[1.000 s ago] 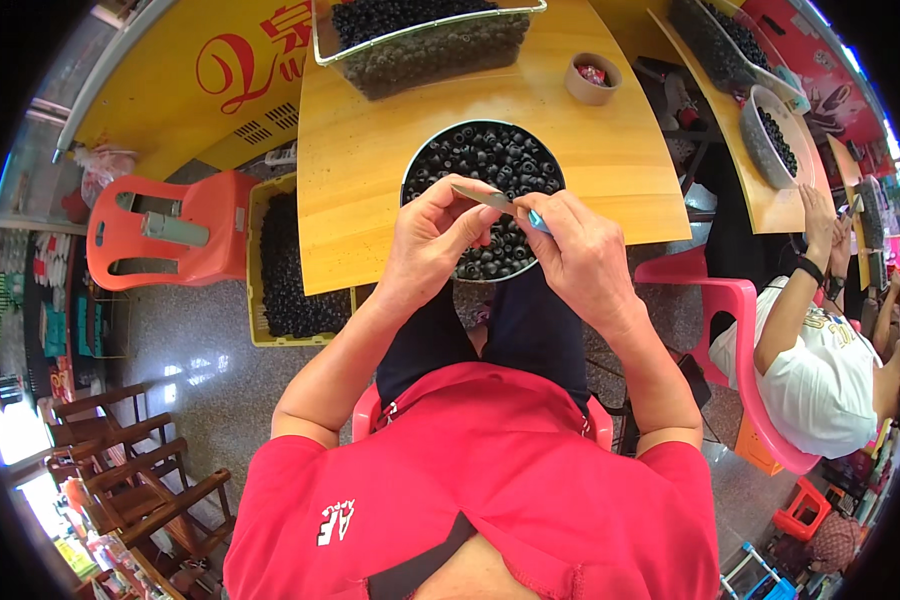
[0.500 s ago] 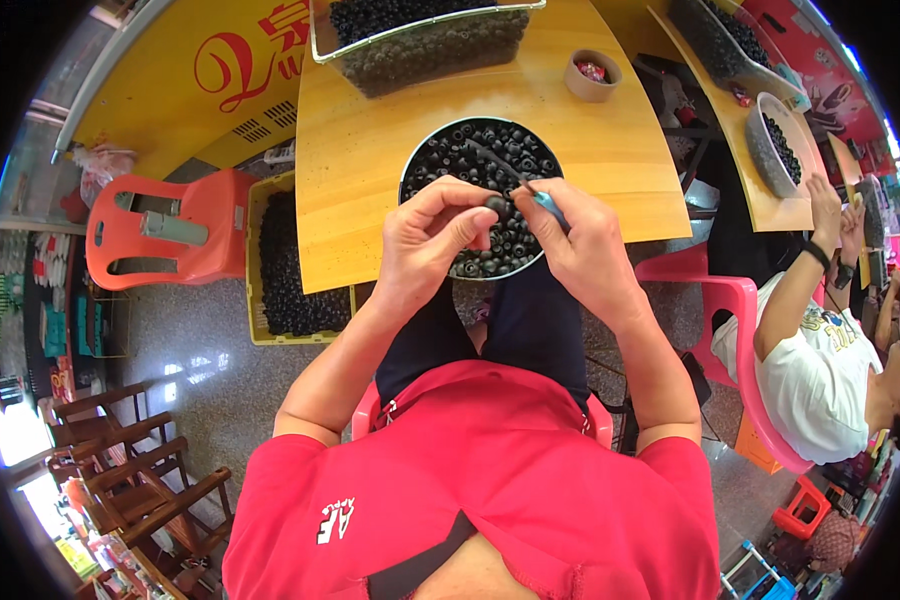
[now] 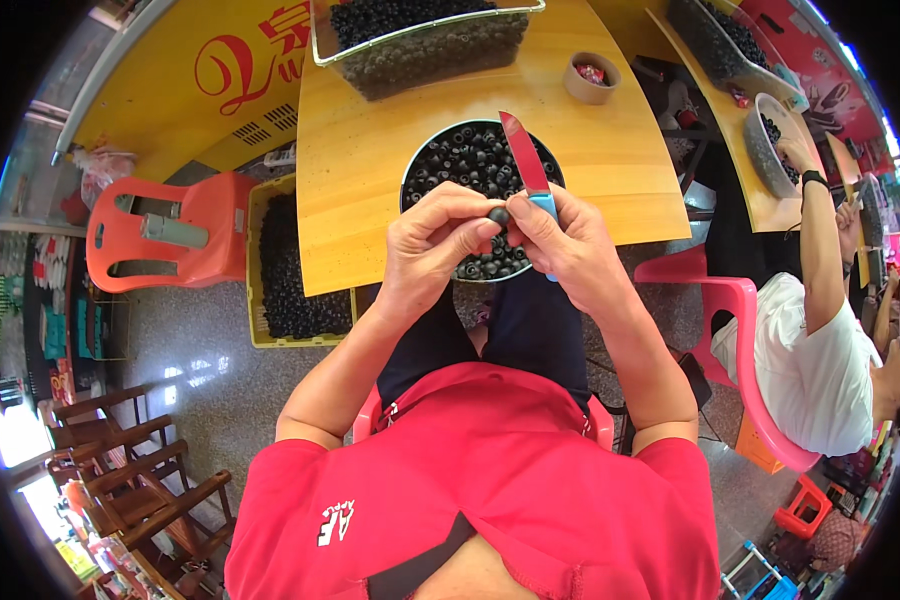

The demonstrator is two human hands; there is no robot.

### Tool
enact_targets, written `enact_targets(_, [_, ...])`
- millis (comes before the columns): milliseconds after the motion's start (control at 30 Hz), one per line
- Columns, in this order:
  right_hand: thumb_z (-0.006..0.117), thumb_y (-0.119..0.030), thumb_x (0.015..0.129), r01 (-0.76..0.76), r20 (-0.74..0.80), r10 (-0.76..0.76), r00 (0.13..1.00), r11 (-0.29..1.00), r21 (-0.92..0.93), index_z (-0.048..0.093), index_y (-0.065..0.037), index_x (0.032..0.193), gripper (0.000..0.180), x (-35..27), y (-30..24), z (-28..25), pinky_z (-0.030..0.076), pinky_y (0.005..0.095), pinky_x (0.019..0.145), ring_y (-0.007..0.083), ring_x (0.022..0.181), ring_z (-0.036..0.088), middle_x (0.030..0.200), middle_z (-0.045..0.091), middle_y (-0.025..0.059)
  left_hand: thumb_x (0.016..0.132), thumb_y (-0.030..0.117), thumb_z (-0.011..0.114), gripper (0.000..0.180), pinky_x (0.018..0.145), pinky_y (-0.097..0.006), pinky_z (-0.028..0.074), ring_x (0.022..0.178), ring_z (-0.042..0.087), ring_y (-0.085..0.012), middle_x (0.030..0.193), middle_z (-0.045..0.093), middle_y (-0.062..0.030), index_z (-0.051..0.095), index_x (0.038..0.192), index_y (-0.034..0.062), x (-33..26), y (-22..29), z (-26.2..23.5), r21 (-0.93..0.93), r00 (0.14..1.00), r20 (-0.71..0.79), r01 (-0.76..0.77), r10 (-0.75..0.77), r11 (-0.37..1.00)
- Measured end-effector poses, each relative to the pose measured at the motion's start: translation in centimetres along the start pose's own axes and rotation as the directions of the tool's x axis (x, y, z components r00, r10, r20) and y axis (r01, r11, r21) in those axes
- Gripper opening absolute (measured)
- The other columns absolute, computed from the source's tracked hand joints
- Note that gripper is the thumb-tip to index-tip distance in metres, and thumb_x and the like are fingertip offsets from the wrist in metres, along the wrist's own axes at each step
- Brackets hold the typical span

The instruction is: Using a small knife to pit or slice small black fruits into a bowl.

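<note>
Above a round bowl (image 3: 404, 184) heaped with small black ring-like pieces (image 3: 467, 160), both hands meet. My left hand (image 3: 432, 238) pinches one small dark round piece (image 3: 497, 215) between thumb and fingertips. Wrapped round the blue handle of a knife (image 3: 526, 157), my right hand (image 3: 568, 242) has its thumb close beside that piece; whether it touches is unclear. The knife's broad blade points away from me over the bowl and shines red. My fingers partly hide the handle and the near part of the bowl.
On the wooden table (image 3: 355, 180) stand a clear tub (image 3: 430, 68) of black pieces and a small round pot (image 3: 592, 90). A yellow crate (image 3: 257, 325) of pieces and an orange stool (image 3: 220, 225) are at left. A co-worker (image 3: 805, 370) sits at right near another bowl (image 3: 765, 165).
The knife has turned so its blade shows broadside and red. My right hand has shifted slightly nearer. The co-worker's hand has reached into the other bowl.
</note>
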State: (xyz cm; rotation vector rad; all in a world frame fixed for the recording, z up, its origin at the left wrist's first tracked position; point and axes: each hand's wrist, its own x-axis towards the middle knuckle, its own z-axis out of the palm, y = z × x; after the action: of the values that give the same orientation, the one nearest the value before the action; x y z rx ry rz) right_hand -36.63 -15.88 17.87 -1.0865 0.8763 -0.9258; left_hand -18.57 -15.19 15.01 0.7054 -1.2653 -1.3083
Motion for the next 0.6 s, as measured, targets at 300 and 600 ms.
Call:
enact_targets(300, [0.067,-0.010,0.083,0.438,0.135,-0.611,0.780,0.380,-0.814,0.061,-0.005,0.091,0.011,-0.75,0.37,0.45,0.047,0.0357,0.053,0.0297,0.063,0.059,0.079,0.057,0.0102,0.092,0.005,0.060,0.014,0.068,-0.022,0.048,0.076,0.057,-0.0088,0.094,0.058,-0.0038,0.059,0.106,0.0005,-0.05,-0.44,0.14,-0.176,0.999,-0.012,0.047,-0.049,0.983])
enact_targets(600, [0.067,-0.004,0.082,0.428,0.186,-0.634,0.751,0.252,-0.868,0.060,-0.002,0.092,0.012,-0.79,0.24,0.04,0.046,0.0353,0.053,0.0283,0.063,0.060,0.079,0.059,0.0104,0.093,0.006,0.060,0.013,0.068,-0.022,0.047,0.077,0.056,-0.0084,0.096,0.059,-0.0042,0.060,0.105,0.0007,-0.06,0.06,0.57,-0.153,0.999,-0.018,0.026,-0.029,0.988])
